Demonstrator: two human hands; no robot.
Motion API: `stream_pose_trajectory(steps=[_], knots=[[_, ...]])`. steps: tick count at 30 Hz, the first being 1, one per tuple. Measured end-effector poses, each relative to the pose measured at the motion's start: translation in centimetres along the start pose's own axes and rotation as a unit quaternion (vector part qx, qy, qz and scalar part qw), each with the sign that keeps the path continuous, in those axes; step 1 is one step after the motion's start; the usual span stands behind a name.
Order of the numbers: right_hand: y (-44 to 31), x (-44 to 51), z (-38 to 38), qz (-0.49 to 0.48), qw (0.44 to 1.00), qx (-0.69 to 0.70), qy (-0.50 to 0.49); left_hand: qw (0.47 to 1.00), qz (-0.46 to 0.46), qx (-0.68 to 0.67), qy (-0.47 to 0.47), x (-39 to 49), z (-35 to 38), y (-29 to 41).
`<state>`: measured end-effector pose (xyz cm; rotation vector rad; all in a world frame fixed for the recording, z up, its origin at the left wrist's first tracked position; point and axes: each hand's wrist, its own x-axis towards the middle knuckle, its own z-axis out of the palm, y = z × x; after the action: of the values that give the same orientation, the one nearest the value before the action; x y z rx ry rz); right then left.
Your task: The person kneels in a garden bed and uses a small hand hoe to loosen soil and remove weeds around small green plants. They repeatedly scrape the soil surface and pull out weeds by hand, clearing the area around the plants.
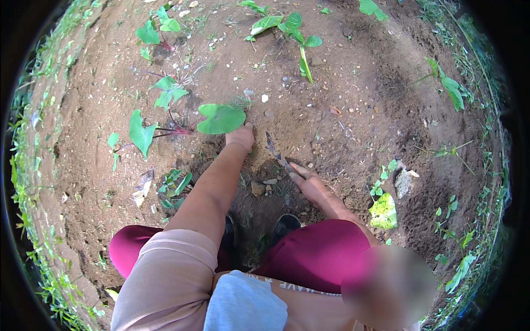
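My right hand [309, 185] grips the handle of a narrow, soil-caked hand tool [278, 155], perhaps a knife or small weeder. Its dark tip points forward and left, low over the loose brown soil [258, 159]. To its left, my left hand [243, 136] reaches down close to the ground. A broad green leaf [221, 119] overlaps part of that hand, and its fingers are mostly hidden. The leaf belongs to a taro-like plant with reddish stems [180, 130] just left of the hand.
Stones [258, 189] lie between my arms, ahead of my dark shoes [286, 225]. More leafy plants stand ahead, among them an upright green shoot [304, 62]. A yellow-green leaf [383, 212] and a pale rock [403, 184] lie at right. Grass [488, 198] borders the soil.
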<state>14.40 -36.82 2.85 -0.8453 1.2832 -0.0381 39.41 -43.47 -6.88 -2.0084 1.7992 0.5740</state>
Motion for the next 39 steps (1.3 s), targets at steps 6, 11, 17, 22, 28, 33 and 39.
stream_pose_trajectory(steps=[6,11,17,22,28,33,39], knots=[[1.8,-1.4,-1.5,-0.117,0.964,-0.235,0.047,0.985,0.035,-0.171,0.002,-1.2,0.9,-1.1],[-0.7,-1.4,-5.0,-0.176,0.941,-0.254,0.137,0.967,0.141,-0.208,-0.044,-4.3,0.2,-2.0],[-5.8,1.8,-2.4,-0.144,0.856,-0.474,0.149,0.962,0.206,-0.151,0.095,-5.7,-1.5,-2.3],[-5.2,-1.9,-3.2,-0.135,0.855,-0.499,0.040,0.975,0.109,-0.109,0.159,-2.3,-2.8,-1.9],[-7.0,-0.6,-4.6,-0.125,0.931,-0.330,0.100,0.971,0.148,-0.019,0.188,2.7,-1.8,-2.1],[-8.4,4.1,-2.9,-0.087,0.934,-0.342,0.062,0.996,-0.047,0.049,0.060,4.7,-0.9,-1.3],[-4.9,4.6,-2.7,-0.111,0.931,-0.340,0.070,0.995,-0.090,0.019,0.026,6.1,-1.7,-0.7]])
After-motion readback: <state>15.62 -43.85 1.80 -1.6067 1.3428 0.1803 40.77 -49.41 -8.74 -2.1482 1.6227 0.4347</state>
